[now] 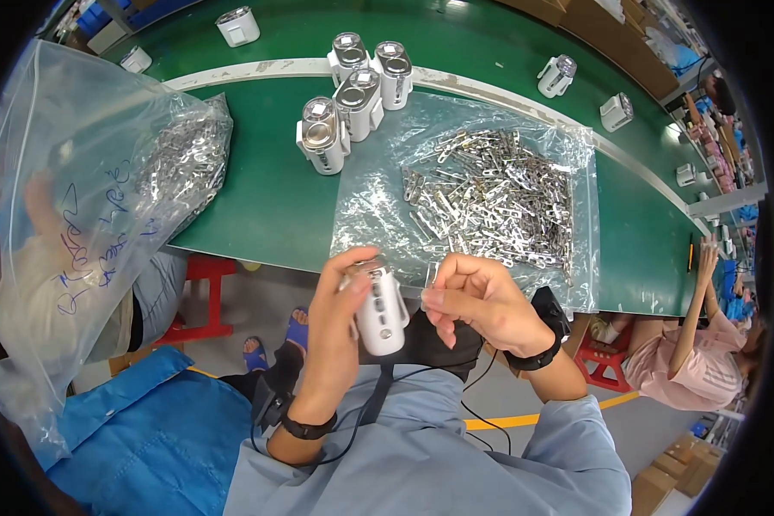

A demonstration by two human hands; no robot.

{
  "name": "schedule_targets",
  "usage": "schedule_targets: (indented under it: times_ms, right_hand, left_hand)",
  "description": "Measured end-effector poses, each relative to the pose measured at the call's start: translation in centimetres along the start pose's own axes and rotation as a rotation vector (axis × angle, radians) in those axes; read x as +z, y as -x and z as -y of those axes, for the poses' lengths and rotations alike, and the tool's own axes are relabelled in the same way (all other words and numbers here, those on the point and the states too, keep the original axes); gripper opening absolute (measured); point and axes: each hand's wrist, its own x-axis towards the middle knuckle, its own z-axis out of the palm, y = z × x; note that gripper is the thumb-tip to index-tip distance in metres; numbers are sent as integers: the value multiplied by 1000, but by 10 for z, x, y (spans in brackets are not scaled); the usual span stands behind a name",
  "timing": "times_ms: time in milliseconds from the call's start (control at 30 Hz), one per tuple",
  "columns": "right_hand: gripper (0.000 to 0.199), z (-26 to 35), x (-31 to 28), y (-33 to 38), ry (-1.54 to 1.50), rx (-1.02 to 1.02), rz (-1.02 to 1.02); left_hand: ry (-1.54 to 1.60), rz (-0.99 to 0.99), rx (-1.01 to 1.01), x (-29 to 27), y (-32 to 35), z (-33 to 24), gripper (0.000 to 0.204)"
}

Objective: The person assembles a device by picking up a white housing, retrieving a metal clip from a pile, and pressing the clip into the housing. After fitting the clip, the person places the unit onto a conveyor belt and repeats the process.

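My left hand (328,301) is wrapped round a white cylindrical device (382,320) with a row of dark marks down its side. It tilts in front of my body, just off the table's near edge. Beside it, my right hand (480,303) pinches a small shiny metal clip (431,274) between thumb and forefinger. The clip is apart from the device. Beyond my hands lies a heap of similar metal clips (499,202) on a clear plastic sheet (374,215). Several like white devices (359,101) stand together at that sheet's far left corner.
A clear bag (69,206) with more metal clips (185,159) sits on the left of the green table (267,172). A pale curved rail (464,86) crosses the table. More white devices (557,77) stand beyond it. People sit at both sides, near red stools (602,361).
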Motion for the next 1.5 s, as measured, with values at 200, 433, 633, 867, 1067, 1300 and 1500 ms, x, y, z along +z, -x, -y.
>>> schedule_targets:
  times_ms: [200,433,633,867,1067,1300,1500]
  right_hand:
    - [8,1,14,1,285,-55,29]
    - [7,3,10,0,450,-16,49]
    - [16,-6,1,-2,280,-58,65]
    - [20,-18,-3,-1,441,-66,-1]
    - [20,-47,-3,-2,853,-190,-88]
    - [48,-115,55,0,53,-411,-329]
    - [47,-142,62,-3,-344,-444,-268]
  left_hand:
    - [-383,-43,127,4,0,5,33]
    - [-539,-29,133,6,3,10,31]
    - [-501,-40,127,12,2,14,33]
    - [-649,-55,160,13,2,21,31]
    - [-134,-86,-40,15,7,21,28]
    - [-68,-194,308,4,15,50,38]
    - [-265,-159,477,-4,27,63,42]
